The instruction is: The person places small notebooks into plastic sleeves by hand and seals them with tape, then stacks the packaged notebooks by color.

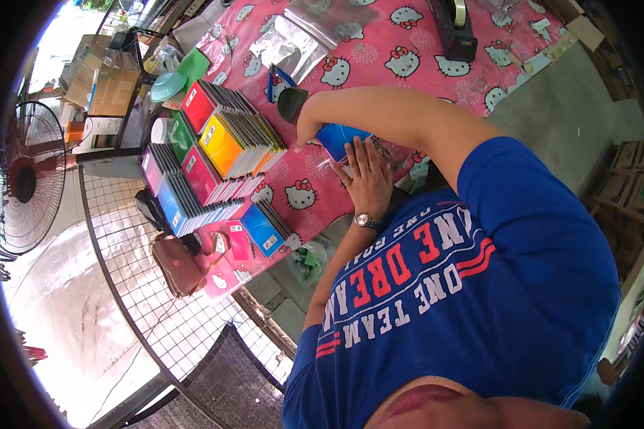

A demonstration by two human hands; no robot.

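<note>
My left hand (368, 168), with a watch on its wrist, lies with fingers spread on a blue notebook (340, 140) and the clear plastic around it. From the right, my bent arm reaches across the table to the notebook's far left side. My right hand (306, 132) is beside the notebook's left edge, its fingers mostly hidden behind the wrist and too small to read. A dark rounded thing (291, 105) is against the right wrist; whether it is held or worn cannot be seen.
Stacked spiral notebooks (222, 146) stand left of my hands, with smaller blue notebooks (263, 229) nearer. Clear plastic sheets (293, 43) and a black tape dispenser (454, 32) lie farther back on the pink table cover (365, 53). A brown bag (177, 266) and a fan (27, 182) are left.
</note>
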